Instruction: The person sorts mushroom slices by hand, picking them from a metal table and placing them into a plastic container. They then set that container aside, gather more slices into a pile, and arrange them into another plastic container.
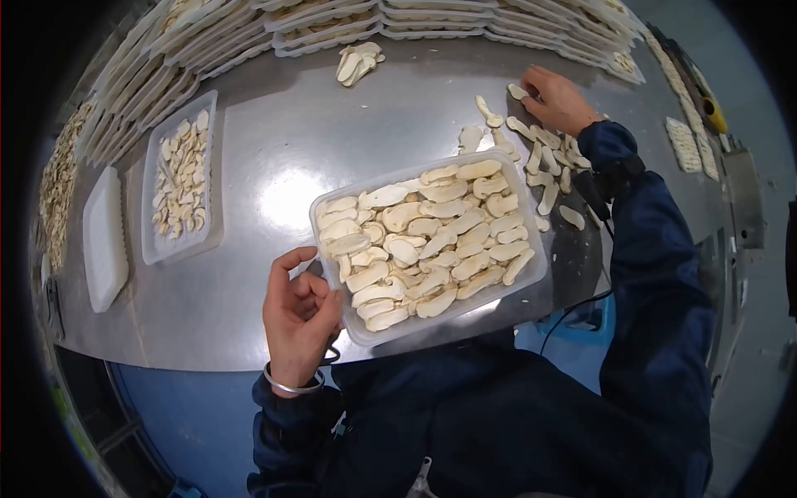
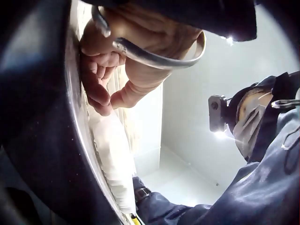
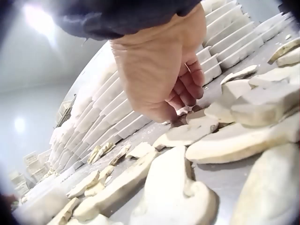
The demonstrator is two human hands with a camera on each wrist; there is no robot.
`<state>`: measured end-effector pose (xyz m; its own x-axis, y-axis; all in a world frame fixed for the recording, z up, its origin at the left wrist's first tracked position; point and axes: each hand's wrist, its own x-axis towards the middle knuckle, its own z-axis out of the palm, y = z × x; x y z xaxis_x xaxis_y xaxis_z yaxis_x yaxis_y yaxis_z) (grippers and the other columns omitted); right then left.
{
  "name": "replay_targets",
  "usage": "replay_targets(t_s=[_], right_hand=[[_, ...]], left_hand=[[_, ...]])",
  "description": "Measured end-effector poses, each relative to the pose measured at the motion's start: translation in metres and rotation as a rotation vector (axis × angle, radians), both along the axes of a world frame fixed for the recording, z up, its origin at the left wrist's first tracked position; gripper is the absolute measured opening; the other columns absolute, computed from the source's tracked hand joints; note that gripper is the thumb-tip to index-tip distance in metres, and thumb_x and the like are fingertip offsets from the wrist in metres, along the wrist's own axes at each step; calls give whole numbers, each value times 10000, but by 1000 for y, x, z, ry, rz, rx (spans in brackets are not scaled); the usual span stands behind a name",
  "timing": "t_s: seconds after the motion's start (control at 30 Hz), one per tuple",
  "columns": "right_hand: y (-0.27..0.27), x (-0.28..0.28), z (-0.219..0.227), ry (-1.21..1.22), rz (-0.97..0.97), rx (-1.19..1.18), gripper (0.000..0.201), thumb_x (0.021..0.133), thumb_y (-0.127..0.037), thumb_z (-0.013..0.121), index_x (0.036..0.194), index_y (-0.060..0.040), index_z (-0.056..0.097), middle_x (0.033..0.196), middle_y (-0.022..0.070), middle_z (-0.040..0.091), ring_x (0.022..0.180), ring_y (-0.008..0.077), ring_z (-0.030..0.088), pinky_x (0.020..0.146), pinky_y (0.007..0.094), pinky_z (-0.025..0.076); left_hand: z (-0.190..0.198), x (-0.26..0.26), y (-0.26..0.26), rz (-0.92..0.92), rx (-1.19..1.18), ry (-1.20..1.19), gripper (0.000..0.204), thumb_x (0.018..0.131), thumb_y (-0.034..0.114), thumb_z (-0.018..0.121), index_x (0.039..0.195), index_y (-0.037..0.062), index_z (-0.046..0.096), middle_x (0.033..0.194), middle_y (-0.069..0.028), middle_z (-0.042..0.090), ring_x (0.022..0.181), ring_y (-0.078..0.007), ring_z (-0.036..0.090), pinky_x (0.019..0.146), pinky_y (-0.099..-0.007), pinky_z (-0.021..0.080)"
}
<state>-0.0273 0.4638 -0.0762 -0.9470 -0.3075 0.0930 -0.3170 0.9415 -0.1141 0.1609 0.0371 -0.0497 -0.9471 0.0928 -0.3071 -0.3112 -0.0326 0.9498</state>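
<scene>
A clear plastic tray (image 1: 465, 309) packed with pale mushroom slices (image 1: 423, 241) sits at the steel table's near edge. My left hand (image 1: 299, 311) (image 2: 117, 61), wearing a metal bangle (image 1: 290, 386), rests by the tray's near-left corner. Its fingers are loosely curled, the thumb lies against the tray wall, and it holds nothing. My right hand (image 1: 554, 100) (image 3: 164, 70) reaches to the far right over loose slices (image 1: 548, 158) (image 3: 187, 133) scattered on the table. Thumb and fingertips pinch one slice (image 1: 518, 90) at the pile's far end.
A second tray (image 1: 178, 178) of slices and a white empty tray (image 1: 104, 236) lie at the left. Stacked filled trays (image 1: 332, 29) line the back and both sides. A small heap of slices (image 1: 359, 62) lies near the back. A cable (image 1: 573, 311) hangs off the near edge.
</scene>
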Motion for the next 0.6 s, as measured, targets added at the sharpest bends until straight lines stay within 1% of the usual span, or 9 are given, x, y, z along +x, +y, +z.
replay_targets(t_s=[0.07, 0.13, 0.2, 0.27, 0.33, 0.4, 0.47, 0.5, 0.6], right_hand=[[5, 5, 1, 86, 1, -44, 223, 826, -179, 593, 960, 0, 583, 898, 165, 607, 835, 361, 611, 755, 437, 482], [-16, 14, 6, 136, 16, -92, 211, 823, -172, 598, 947, -3, 575, 871, 159, 606, 808, 360, 610, 738, 437, 483], [-47, 37, 34, 163, 22, -138, 195, 817, -159, 603, 933, -6, 566, 845, 151, 603, 784, 358, 607, 723, 435, 484], [-91, 63, 54, 221, 181, -154, 194, 806, -139, 627, 937, -13, 560, 836, 140, 598, 773, 345, 605, 702, 424, 480], [-136, 91, 65, 243, 368, -256, 213, 775, -125, 659, 927, -21, 551, 831, 147, 575, 772, 341, 591, 695, 431, 470], [-172, 116, 73, 185, 468, -239, 231, 743, -121, 679, 890, -11, 538, 821, 149, 553, 781, 333, 578, 709, 420, 462], [-198, 128, 68, 191, 551, -244, 227, 733, -115, 679, 867, -5, 533, 818, 147, 549, 789, 325, 576, 728, 407, 461], [-207, 131, 65, 195, 594, -245, 225, 727, -111, 680, 855, -2, 531, 817, 146, 546, 793, 320, 575, 738, 400, 461], [-223, 134, 58, 159, 635, -208, 223, 730, -114, 683, 853, 5, 539, 823, 139, 562, 799, 303, 588, 749, 380, 463]], left_hand=[[0, -1, 0, -18, -32, 9, 488, 838, -72, 626, 1275, -6, 420, 709, 8, 536, 560, -48, 522, 495, -189, 410], [2, -1, 0, -19, -53, 1, 475, 839, -56, 633, 1266, -9, 429, 698, 10, 527, 566, -49, 517, 513, -191, 413], [-2, -1, -2, -39, -41, 15, 466, 846, -47, 628, 1265, -12, 426, 697, 9, 526, 567, -43, 511, 510, -188, 406], [-4, -2, -2, -39, -30, 32, 476, 850, -58, 621, 1280, -5, 424, 717, -1, 527, 566, -48, 519, 506, -188, 419], [-4, -2, 0, -45, -21, 40, 480, 853, -61, 617, 1288, -3, 422, 729, -7, 528, 567, -49, 523, 505, -188, 426], [-3, -1, 2, -41, -11, 48, 479, 855, -59, 618, 1288, -4, 421, 733, -7, 529, 572, -48, 524, 510, -188, 427], [-1, -1, 3, -44, -30, 55, 475, 855, -62, 610, 1287, -7, 420, 732, -5, 530, 572, -47, 520, 509, -187, 426], [0, -1, 3, -46, -34, 58, 474, 855, -64, 608, 1286, -8, 420, 730, -4, 530, 570, -47, 519, 509, -187, 425], [0, -1, 3, -40, -19, 50, 461, 842, -58, 608, 1265, -16, 429, 708, -1, 533, 561, -42, 513, 503, -188, 420]])
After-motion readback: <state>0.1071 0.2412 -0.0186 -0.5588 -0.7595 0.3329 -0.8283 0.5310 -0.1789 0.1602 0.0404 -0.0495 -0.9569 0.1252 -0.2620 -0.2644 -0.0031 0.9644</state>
